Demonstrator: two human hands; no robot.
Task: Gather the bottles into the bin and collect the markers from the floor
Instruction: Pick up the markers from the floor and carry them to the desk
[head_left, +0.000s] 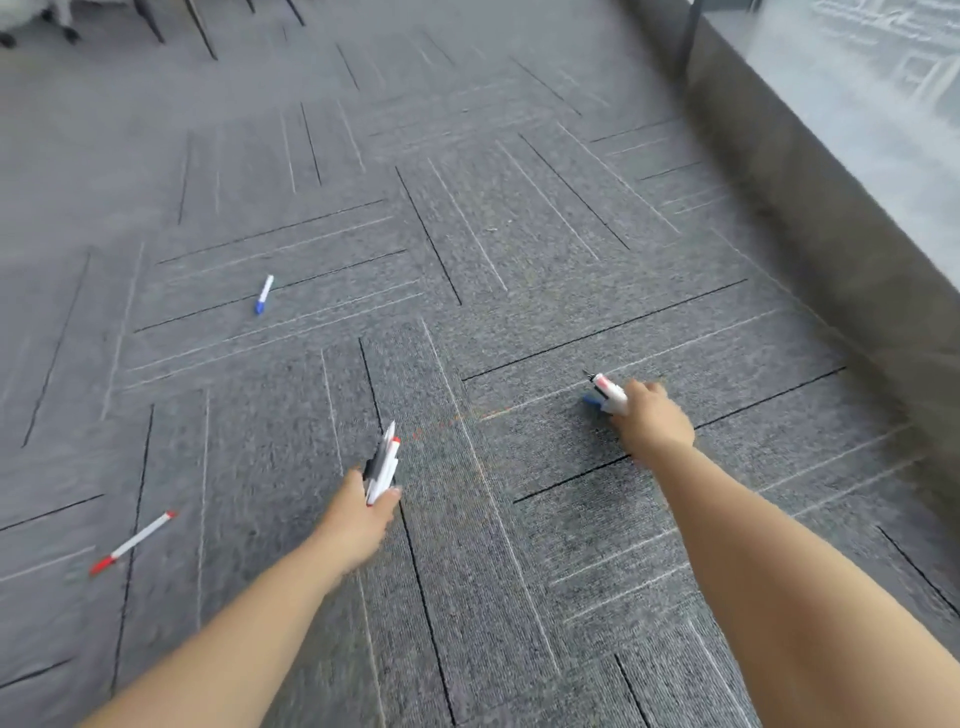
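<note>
My left hand (366, 512) is closed around a bundle of white markers (383, 463) that point up and away, one with a red end and one with a black part. My right hand (652, 418) reaches down to the grey carpet and grips white markers (608, 392), one with a red band, with a blue cap showing beneath them near the floor. A blue-capped white marker (264, 294) lies loose on the carpet at the left. A red-capped white marker (132, 542) lies further left and nearer to me. No bottles or bin are in view.
Grey carpet tiles (467, 234) with line patterns cover the floor. A low dark ledge (810, 218) below a window runs along the right side. Chair and table legs (156, 21) stand at the far top left.
</note>
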